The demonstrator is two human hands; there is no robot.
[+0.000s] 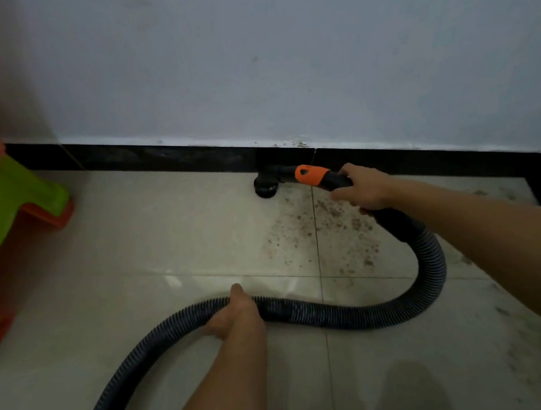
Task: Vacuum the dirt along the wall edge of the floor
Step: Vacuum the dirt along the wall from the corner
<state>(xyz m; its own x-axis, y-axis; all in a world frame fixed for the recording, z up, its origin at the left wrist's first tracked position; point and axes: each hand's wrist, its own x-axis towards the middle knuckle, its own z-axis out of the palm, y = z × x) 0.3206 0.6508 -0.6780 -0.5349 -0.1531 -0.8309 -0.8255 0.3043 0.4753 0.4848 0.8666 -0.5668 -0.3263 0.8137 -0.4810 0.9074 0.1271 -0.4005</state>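
Left grip (236,315), nearest: fingers curled over the hose (337,315), clenched on it mid-run, lifting slack off the floor (135,249). The hose is black, ribbed and flexible. It loops right and up to the right grip.

The floor is pale glazed tile, smooth with a faint sheen, and has thin grout lines. The dirt (340,228) is brown and crumbly. It is scattered across the grout line between the hose loop and the skirting, just below the right grip. Fainter specks lie at far right.

Right grip (362,190): wrapped around the rigid black tube just behind an orange collar (312,175), grasping it firmly.

The nozzle (266,189) is round and black, mouth down on the tile. It sits hard against the skirting (160,155), left of the dirt patch.

Judgement: the step is working the edge. Best to keep the nozzle mouth flat and draw it right along the skirting in slow overlapping passes, then out across the patch. The left grip should feed slack so the loop does not drag through the crumbs.

The skirting is a glossy dark strip with a few crumbs on its top lip. Above it is a matt, scuffed white wall (282,56). A green-and-orange plastic stool (10,201) stands well apart at left.
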